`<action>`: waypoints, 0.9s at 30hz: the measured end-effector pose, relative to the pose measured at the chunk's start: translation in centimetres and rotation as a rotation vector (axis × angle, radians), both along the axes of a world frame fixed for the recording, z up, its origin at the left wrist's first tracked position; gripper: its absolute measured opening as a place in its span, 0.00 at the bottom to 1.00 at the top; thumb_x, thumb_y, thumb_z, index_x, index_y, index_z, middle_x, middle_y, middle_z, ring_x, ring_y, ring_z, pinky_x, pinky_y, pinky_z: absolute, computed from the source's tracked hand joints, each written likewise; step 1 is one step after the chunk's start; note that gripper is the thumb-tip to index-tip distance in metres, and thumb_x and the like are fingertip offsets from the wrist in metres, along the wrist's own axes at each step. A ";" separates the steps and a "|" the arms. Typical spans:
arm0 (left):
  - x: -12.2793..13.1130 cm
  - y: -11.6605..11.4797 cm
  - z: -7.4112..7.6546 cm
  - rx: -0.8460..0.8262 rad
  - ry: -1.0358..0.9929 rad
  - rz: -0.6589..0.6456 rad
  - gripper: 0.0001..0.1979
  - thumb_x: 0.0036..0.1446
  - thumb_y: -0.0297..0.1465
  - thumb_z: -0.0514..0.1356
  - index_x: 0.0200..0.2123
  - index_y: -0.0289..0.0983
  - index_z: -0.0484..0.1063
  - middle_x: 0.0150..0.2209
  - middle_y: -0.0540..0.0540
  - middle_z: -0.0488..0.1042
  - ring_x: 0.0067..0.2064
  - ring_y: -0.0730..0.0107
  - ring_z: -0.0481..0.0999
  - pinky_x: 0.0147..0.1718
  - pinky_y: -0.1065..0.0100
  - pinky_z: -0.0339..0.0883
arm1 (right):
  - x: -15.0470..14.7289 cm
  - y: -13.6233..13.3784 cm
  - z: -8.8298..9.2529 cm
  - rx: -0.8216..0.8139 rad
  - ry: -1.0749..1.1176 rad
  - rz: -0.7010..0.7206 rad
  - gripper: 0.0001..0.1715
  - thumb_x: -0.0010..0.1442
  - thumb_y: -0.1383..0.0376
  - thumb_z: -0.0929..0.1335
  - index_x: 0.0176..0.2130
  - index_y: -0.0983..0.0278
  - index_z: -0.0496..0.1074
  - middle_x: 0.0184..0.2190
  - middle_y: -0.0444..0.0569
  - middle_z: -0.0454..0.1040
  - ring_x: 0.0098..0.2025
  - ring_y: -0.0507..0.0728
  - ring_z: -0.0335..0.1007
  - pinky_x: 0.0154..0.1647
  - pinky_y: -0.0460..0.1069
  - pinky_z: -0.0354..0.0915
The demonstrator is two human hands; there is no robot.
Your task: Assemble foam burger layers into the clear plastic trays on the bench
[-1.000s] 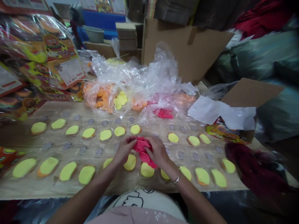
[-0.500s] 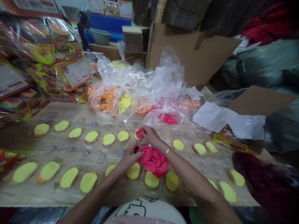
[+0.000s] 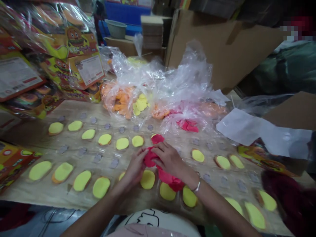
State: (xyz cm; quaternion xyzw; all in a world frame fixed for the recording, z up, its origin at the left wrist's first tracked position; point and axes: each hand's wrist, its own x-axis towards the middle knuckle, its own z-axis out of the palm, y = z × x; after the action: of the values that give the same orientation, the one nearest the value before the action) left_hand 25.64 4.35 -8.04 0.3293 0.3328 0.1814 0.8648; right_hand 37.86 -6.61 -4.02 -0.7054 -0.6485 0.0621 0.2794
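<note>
Left fingers (image 3: 141, 154) and right fingers (image 3: 164, 150) pinch red pieces (image 3: 149, 159) between their tips above the worktop (image 3: 134, 200); plastic bags (image 3: 170, 84) lie behind.

The red pieces (image 3: 170, 177) and the yellow discs (image 3: 101, 187) look matt, like smooth foam. The far bags (image 3: 196, 64) are of clear plastic, wrinkled and glossy; the large panel (image 3: 209, 46) is of matt cardboard. The sheets (image 3: 243, 126) at right are paper; the packages (image 3: 81, 69) at left have glossy film.
</note>
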 end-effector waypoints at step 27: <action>-2.3 5.1 0.6 0.971 0.199 -0.421 0.14 0.54 0.38 0.58 0.38 0.33 0.72 0.34 0.44 0.76 0.34 0.67 0.74 0.33 0.67 0.69 | -1.7 1.3 -1.3 -0.014 0.897 -0.154 0.10 0.60 0.63 0.65 0.42 0.62 0.71 0.38 0.46 0.75 0.39 0.54 0.70 0.40 0.48 0.65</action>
State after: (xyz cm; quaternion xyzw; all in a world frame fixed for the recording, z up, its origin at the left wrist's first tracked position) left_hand 23.33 9.44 -7.43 0.7666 0.2178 0.1049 0.5949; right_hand 36.16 -5.33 -5.36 -0.6569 -0.4085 0.3449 0.5316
